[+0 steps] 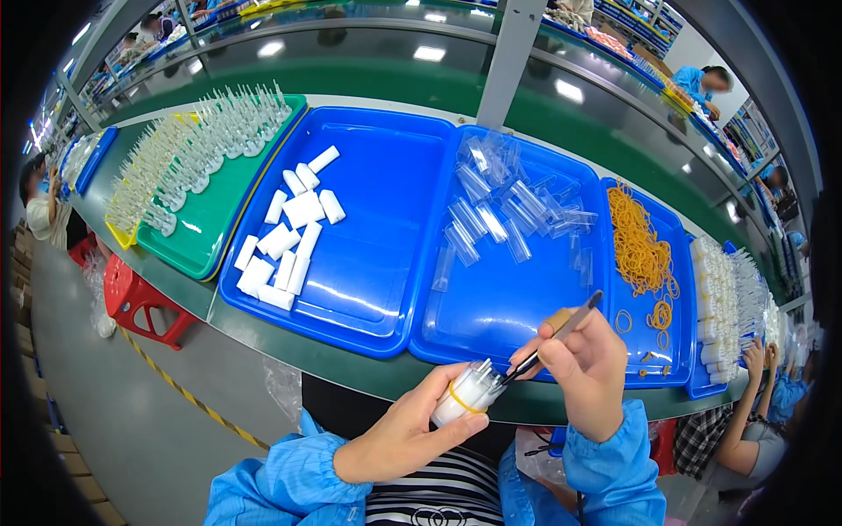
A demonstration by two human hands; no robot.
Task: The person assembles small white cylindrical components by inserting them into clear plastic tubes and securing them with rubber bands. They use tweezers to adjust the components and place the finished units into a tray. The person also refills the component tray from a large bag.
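My left hand (399,436) is closed round a small white cylindrical part (453,407) with a yellow rubber band (461,400) looped about it. Clear plastic shows at the upper end of that part. My right hand (586,379) pinches a pair of tweezers (574,321), grey at the back and dark at the tips. The tips touch or lie very close to the upper end of the white part; exact contact is too small to tell. Both hands are in front of the near edge of a blue tray (474,326) with clear plastic sleeves (517,215).
Another blue tray (368,250) holds white blocks (303,209); a smaller one has yellow rubber bands (638,241). Left stands a green tray (206,232) of clear upright pieces (210,131). White parts (715,307) are stacked at right. A metal post (510,66) rises behind. Co-workers sit around.
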